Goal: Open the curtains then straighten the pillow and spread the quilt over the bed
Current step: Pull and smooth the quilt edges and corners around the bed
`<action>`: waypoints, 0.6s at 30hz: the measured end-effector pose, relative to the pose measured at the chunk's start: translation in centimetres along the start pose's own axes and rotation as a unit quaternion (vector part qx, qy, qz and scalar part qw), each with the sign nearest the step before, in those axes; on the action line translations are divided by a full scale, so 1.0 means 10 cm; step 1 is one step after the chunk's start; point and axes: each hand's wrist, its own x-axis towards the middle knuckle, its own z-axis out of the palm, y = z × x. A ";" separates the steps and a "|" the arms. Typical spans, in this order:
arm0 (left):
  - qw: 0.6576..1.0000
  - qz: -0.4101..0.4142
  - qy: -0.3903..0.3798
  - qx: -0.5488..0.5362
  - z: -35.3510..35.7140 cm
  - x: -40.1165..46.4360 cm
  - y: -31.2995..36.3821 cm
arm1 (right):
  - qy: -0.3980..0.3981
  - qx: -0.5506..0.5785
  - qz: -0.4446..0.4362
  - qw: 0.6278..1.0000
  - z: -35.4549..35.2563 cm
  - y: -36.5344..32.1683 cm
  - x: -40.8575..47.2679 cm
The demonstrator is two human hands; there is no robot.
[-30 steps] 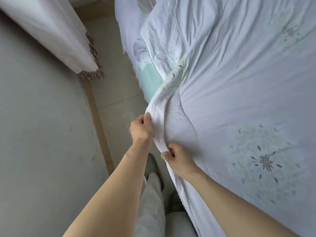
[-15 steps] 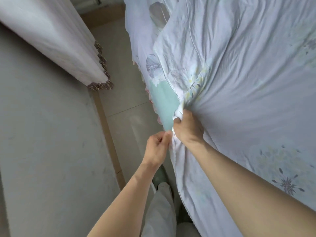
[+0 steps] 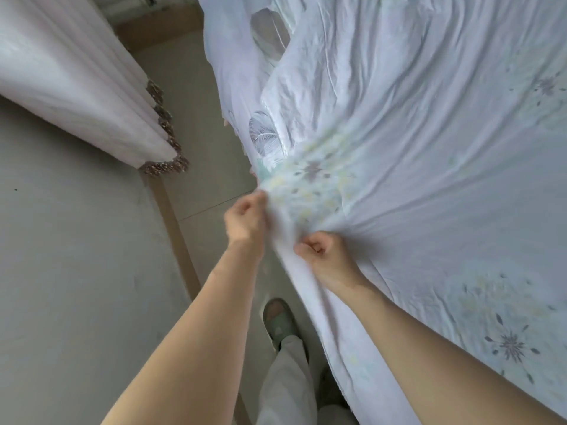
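**Both hands on the quilt's edge, drawing it along the bedside**

From the head view, we look down our own arms at the side of the bed. Our left hand (image 3: 245, 223) has its fingers curled into the quilt (image 3: 429, 179) right at its hanging border, and our right hand (image 3: 325, 256) sits just beside it, thumb and curled fingers pinching a fold of the same edge. Two grips close together make sense here: the cloth fans out from them in taut creases across the bed, so the pull spreads over a wide stretch of fabric rather than one corner.

The quilt covers most of the bed already, its flower prints showing near our right forearm and between the hands. Further up it is bunched and wrinkled, and a strip of patterned sheet (image 3: 264, 139) still peeks out below it, which we judge is why the edge is being worked at this spot.

The curtain (image 3: 76, 96) hangs gathered to the left, its beaded hem (image 3: 165, 167) off the floor (image 3: 196, 124). Our slippered foot (image 3: 277, 320) stands close against the bed. No pillow shows here.
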 end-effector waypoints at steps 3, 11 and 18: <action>0.990 0.089 0.092 0.050 -0.30 0.16 0.08 | 0.007 -0.110 0.014 0.994 0.16 0.00 0.09; 0.967 0.220 -0.046 0.120 -0.35 0.12 0.08 | 0.150 -0.074 -0.129 0.977 0.28 -0.79 0.45; 0.935 0.219 -0.201 0.192 -0.36 0.00 0.31 | 0.059 -0.185 0.052 0.980 0.33 -1.19 0.81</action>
